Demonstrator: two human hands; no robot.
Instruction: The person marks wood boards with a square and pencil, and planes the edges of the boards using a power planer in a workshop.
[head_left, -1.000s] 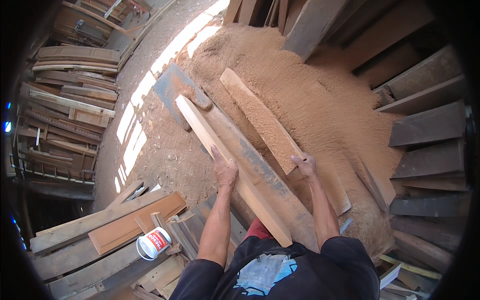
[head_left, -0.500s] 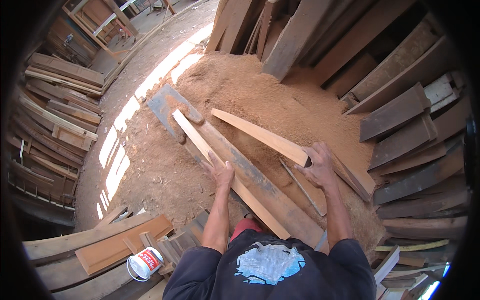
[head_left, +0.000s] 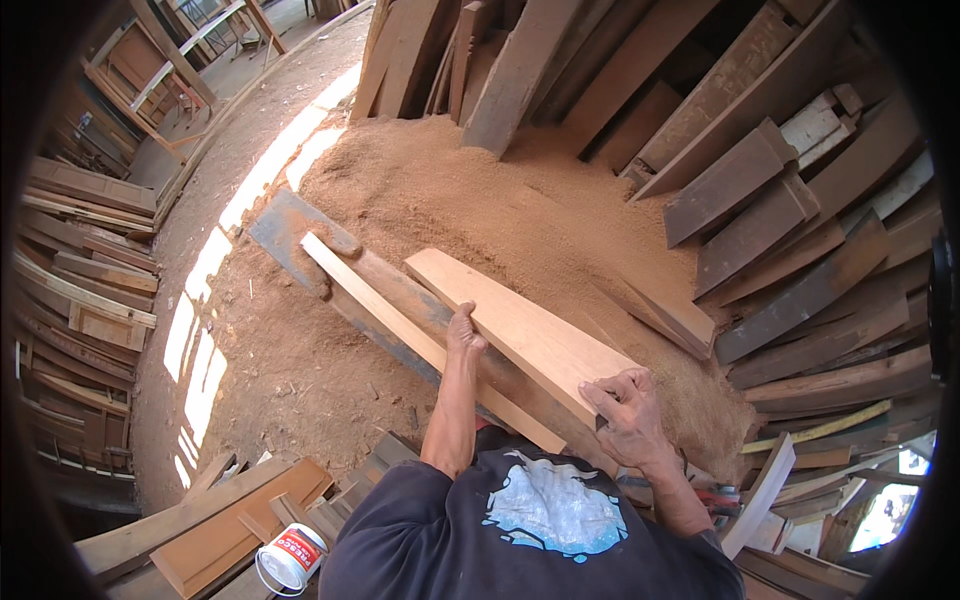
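Observation:
A pale planed wooden board (head_left: 520,320) slants across in front of me with its wide face up. My left hand (head_left: 466,330) is closed on its left edge, near the middle, thumb on top. At the near end, my right hand (head_left: 628,408) grips the board's corner. Beneath and to the left lies a narrow pale wood strip (head_left: 375,297), resting along a long, worn wooden bench (head_left: 405,283) whose far end is grey (head_left: 285,235). The board partly covers the bench, and its underside is hidden.
A broad heap of sawdust (head_left: 560,215) lies beyond the bench, with a loose wood offcut (head_left: 665,315) on it. Planks lean (head_left: 735,190) along the right side. At lower left, a white bucket (head_left: 290,558) stands beside stacked boards (head_left: 215,530). More timber (head_left: 95,300) lines the left.
My left hand has left the strip and taken hold of the board. The board has come nearer and leftward over the bench, turning its wide face up. My view has shifted right.

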